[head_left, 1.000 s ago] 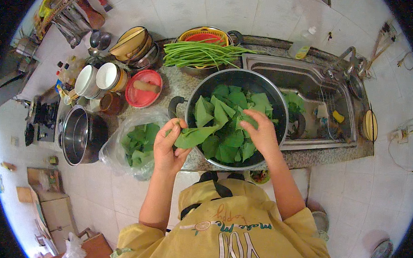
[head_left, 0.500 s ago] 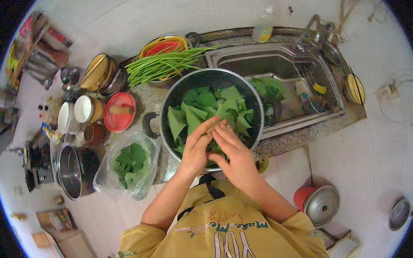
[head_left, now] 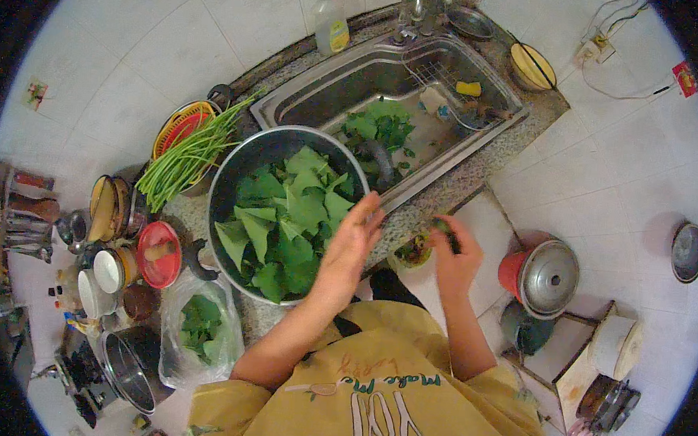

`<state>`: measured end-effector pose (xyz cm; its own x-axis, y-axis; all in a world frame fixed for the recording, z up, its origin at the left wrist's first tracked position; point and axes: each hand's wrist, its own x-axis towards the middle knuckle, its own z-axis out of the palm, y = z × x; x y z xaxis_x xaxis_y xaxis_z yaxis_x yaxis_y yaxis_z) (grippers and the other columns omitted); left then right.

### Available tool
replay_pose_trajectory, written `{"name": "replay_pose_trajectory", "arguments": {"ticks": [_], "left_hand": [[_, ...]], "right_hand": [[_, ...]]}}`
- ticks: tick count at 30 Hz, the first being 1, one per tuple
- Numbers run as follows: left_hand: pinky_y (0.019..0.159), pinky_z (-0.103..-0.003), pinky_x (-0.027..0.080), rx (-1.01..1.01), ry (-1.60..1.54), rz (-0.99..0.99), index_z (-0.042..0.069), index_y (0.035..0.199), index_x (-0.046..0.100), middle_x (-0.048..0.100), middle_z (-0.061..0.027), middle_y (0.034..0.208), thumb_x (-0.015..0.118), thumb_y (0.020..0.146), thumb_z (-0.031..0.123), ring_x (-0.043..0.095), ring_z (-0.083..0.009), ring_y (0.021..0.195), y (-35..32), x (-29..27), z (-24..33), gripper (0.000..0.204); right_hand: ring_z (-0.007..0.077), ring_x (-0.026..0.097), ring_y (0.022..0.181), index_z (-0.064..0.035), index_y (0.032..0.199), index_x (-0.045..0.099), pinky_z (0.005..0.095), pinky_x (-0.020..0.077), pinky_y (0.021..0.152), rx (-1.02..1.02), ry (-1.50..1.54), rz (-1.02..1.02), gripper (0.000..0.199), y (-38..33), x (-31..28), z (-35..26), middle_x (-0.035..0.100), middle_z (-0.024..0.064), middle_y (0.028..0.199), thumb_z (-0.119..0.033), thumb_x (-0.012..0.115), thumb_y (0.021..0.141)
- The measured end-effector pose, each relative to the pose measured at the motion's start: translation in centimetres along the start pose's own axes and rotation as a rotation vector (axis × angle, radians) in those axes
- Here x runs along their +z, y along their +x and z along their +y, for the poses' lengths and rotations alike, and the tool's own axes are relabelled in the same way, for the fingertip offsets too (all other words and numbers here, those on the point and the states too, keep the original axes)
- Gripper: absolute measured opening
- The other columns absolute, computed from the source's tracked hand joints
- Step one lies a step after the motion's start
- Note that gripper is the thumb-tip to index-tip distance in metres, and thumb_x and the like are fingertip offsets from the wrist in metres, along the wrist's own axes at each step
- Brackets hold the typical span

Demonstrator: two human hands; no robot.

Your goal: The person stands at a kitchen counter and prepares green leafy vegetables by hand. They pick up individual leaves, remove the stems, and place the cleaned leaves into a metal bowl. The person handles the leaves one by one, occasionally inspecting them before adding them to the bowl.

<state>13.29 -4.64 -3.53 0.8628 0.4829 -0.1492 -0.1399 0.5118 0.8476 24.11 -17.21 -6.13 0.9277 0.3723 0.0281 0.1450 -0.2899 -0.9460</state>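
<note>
— Leaves (head_left: 286, 219) fill the big metal bowl (head_left: 233, 168) on the counter, just left of the sink (head_left: 348, 88)?

— Yes — broad green ones, heaped. The left hand (head_left: 352, 242) lies over the bowl's right rim, fingers loosely spread, touching the leaves, gripping nothing that I can see.

— And the right hand (head_left: 453, 259)?

— Right of the bowl, off the counter's near edge, fingers curled round a small dark green scrap (head_left: 446, 225) above a little container (head_left: 412, 251).

— Around them?

— Long green stalks (head_left: 191, 150) lie far left of the bowl; a clear bag of greens (head_left: 199, 329) sits near left.
</note>
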Motion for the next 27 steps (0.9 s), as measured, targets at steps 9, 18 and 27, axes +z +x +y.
{"name": "replay_pose_trajectory", "arguments": {"ticks": [9,18,27], "left_hand": [[0.089,-0.042,0.037,0.161,0.127,0.170,0.003,0.113,0.046,0.043,-0.0148,0.122,0.045,0.082,0.049,0.043,-0.0291,0.111,-1.4,-4.1,3.9,0.055],[0.089,-0.040,0.034,0.231,0.294,0.470,0.005,0.111,0.048,0.044,-0.0128,0.122,0.040,0.085,0.048,0.042,-0.0261,0.109,-6.7,-7.0,6.1,0.051],[0.086,-0.040,0.036,0.275,0.225,0.608,0.002,0.107,0.051,0.044,-0.0145,0.120,0.042,0.085,0.045,0.045,-0.0259,0.107,-7.7,-7.4,6.3,0.048]], "right_hand": [[0.0203,0.061,0.064,0.0000,0.093,0.060,0.0314,0.0475,0.059,0.178,-0.578,-0.038,0.025,3.1,-1.4,29.3,0.062,0.0139,0.073,-0.012,0.058,0.071],[0.0255,0.061,0.079,0.0008,0.099,0.059,0.0315,0.0475,0.073,0.517,-0.771,-0.248,0.041,3.7,2.4,37.7,0.063,0.0147,0.082,-0.027,0.064,0.069],[0.0232,0.062,0.076,-0.0085,0.085,0.065,0.0324,0.0494,0.065,0.321,-1.189,-0.654,0.022,6.2,1.2,40.3,0.063,0.0104,0.084,-0.024,0.060,0.071]]}}
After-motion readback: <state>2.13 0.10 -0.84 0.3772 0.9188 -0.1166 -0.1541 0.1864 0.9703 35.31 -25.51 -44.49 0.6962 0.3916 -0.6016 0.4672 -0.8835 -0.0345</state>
